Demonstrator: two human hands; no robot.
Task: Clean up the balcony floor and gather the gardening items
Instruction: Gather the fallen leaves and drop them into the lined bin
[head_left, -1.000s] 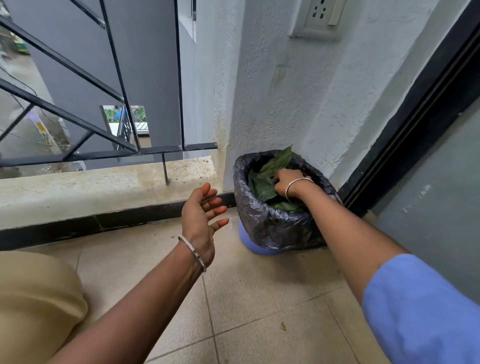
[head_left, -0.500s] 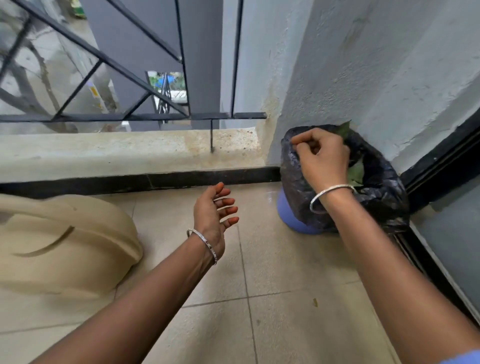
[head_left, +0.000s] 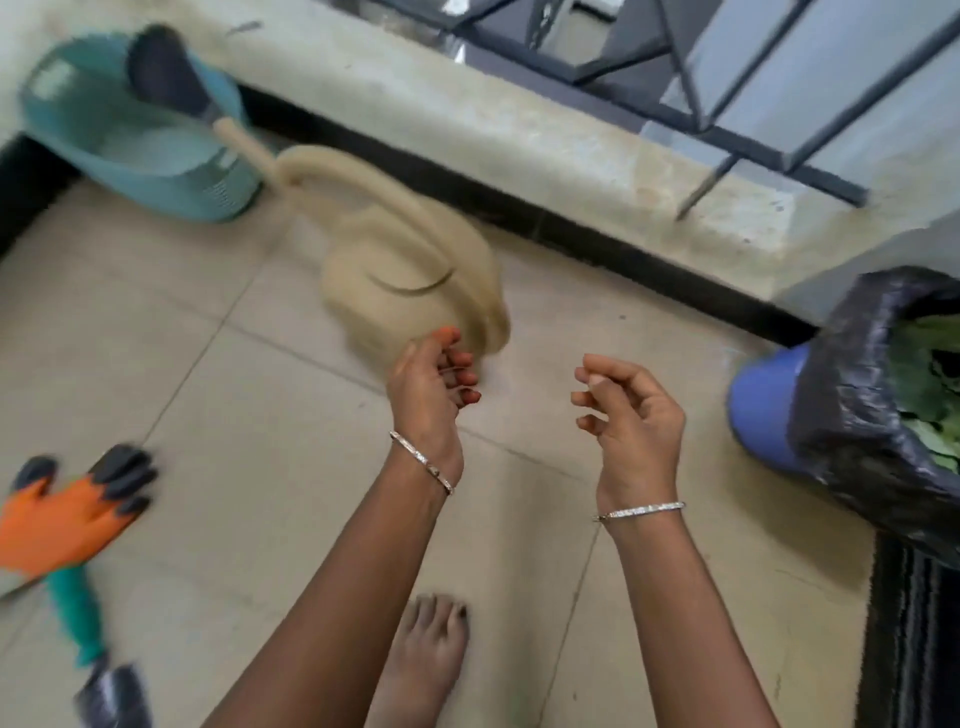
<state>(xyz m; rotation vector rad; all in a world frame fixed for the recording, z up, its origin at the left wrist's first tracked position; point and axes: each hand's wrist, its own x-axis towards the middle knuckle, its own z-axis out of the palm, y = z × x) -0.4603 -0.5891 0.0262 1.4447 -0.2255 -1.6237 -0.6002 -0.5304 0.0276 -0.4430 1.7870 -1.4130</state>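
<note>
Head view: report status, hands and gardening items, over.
Left hand and right hand open, empty. Leaves in the lined bin. Watering can, orange glove, trowel loose on the floor; teal basket by the ledge. Nothing blocking the can.

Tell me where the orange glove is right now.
Head view, far left edge: the orange glove lies on the floor tiles, beside the green-handled tool, well left of the left hand.
</note>
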